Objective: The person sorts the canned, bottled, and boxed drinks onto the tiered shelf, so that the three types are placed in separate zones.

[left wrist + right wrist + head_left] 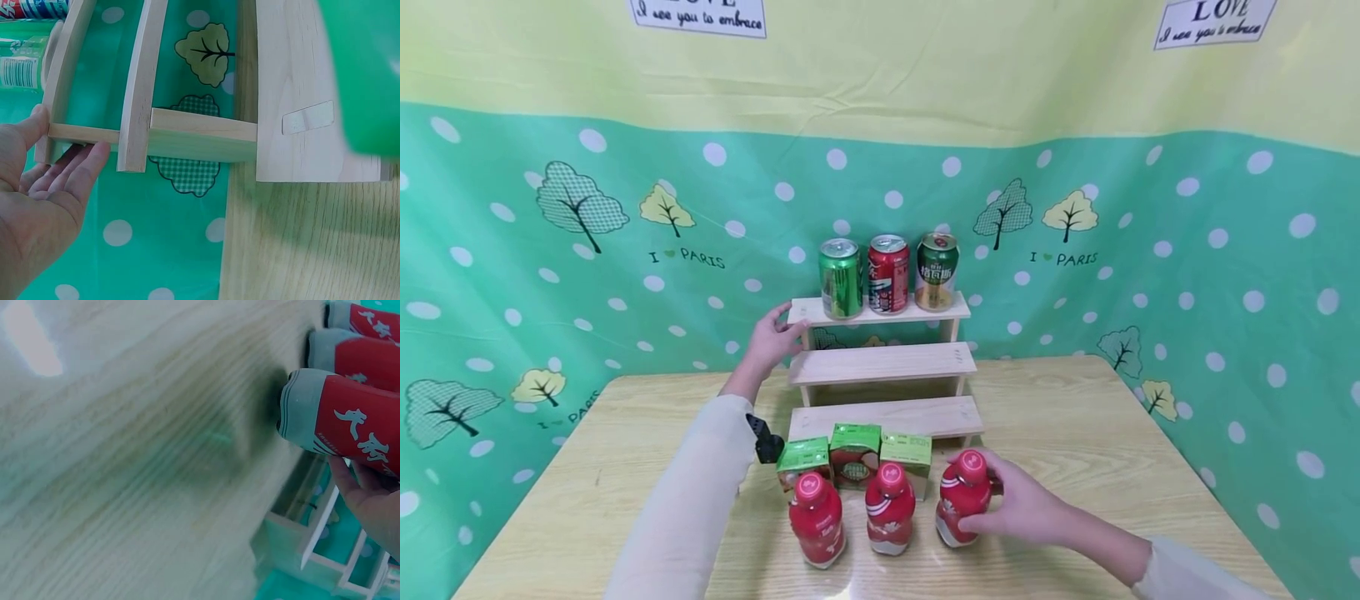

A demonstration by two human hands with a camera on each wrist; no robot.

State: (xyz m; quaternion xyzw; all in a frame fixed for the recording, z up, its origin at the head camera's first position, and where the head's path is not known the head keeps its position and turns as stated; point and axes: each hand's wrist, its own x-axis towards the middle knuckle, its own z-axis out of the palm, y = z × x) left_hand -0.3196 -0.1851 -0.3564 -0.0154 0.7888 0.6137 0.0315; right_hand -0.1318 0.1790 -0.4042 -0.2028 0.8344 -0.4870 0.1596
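My left hand (772,340) holds the left end of the top tier of a three-step wooden shelf (883,364). In the left wrist view, the thumb lies at the board's edge and the fingers (75,178) reach under it. My right hand (1013,504) grips a red bottle (961,508) from its right side, in front of the shelf. The right wrist view shows that bottle (350,415) with white lettering and a pale base. To its left stand two more red bottles, a middle one (891,512) and a left one (817,525).
On the top tier stand a green can (841,279), a red can (888,275) and a dark green and gold can (937,273). Three green-topped boxes (855,454) sit between the bottles and the lowest step. A patterned green cloth (700,317) hangs behind the wooden table (647,433).
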